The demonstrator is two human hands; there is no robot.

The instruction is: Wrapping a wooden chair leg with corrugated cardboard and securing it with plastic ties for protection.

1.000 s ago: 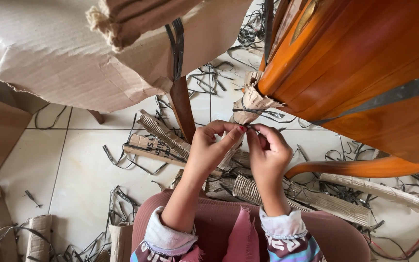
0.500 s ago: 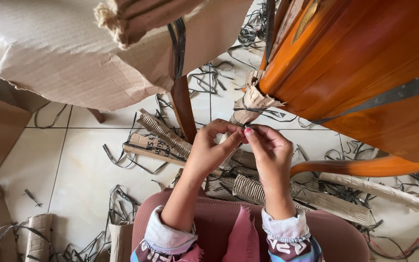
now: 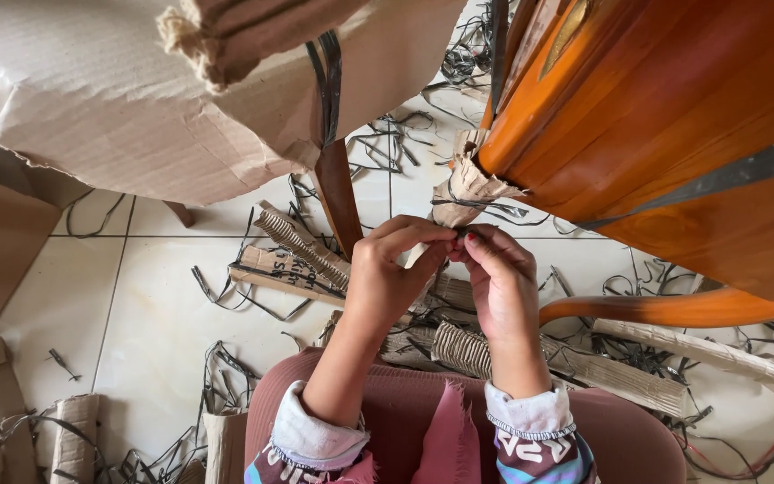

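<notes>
Both hands, left hand (image 3: pixel 387 278) and right hand (image 3: pixel 494 282), raised slightly nearer the cardboard wrapping (image 3: pixel 468 190) on the wooden furniture leg (image 3: pixel 638 116), fingers pinching a dark strap (image 3: pixel 460 235).

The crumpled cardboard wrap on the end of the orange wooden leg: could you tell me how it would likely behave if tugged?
The cardboard wrap looks creased and soft, so it would probably flex, not snap. Dark strapping cinches it, so it likely resists sliding off. Both hands, left hand and right hand, pinch just below it; its frayed edges suggest it could tear.
</notes>
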